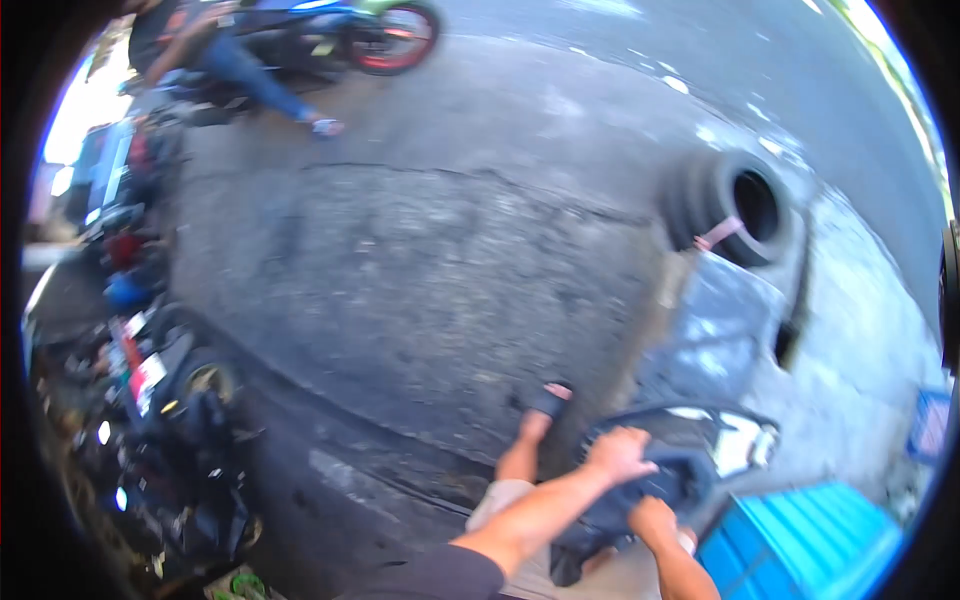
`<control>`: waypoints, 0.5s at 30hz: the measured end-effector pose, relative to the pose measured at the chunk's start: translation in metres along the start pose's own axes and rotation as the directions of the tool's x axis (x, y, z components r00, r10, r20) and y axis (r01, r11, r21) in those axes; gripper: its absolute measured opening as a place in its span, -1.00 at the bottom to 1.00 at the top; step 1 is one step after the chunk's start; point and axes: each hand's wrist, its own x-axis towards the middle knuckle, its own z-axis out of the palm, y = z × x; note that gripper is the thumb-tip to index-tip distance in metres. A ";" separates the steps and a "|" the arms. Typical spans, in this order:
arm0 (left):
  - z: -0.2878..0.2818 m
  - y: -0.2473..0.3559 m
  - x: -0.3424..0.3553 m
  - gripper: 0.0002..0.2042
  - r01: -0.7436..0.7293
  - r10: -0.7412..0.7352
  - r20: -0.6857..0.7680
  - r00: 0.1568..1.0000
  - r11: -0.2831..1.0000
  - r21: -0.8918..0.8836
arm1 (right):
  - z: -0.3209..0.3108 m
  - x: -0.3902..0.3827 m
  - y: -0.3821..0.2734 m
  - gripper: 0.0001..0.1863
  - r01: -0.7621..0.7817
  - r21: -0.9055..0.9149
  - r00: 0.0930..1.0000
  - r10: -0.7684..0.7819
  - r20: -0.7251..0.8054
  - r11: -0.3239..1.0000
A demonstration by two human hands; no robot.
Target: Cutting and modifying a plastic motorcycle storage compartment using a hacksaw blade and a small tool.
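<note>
A dark motorcycle body part, with a pale, lamp-like piece at its far right end, lies low in front of me by my legs. It is blurred, so its exact kind is unclear. My left hand is closed on its left upper side, thumb pointing right. Lower down, my right hand has curled fingers at the near edge of the same part. What lies under the right fingers is hidden.
A blue ridged plastic box stands to my right. Beyond are a grey slab and stacked tires. Motorcycles line the left. A person sits by a parked motorcycle at the far left.
</note>
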 end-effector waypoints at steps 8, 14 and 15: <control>0.061 -0.007 0.000 -0.36 -0.124 0.125 -0.084 0.989 0.992 0.021 | 0.018 -0.005 0.008 -0.60 -0.308 0.025 0.943 0.302 0.137 0.951; 0.064 0.000 -0.010 -0.32 -0.110 0.111 -0.083 0.990 0.994 0.016 | 0.025 0.003 0.012 -0.66 -0.266 0.046 0.960 0.260 0.107 0.963; 0.063 -0.003 -0.009 -0.32 -0.101 0.101 -0.093 0.990 0.995 0.014 | 0.023 0.000 0.009 -0.65 -0.273 0.036 0.958 0.268 0.097 0.961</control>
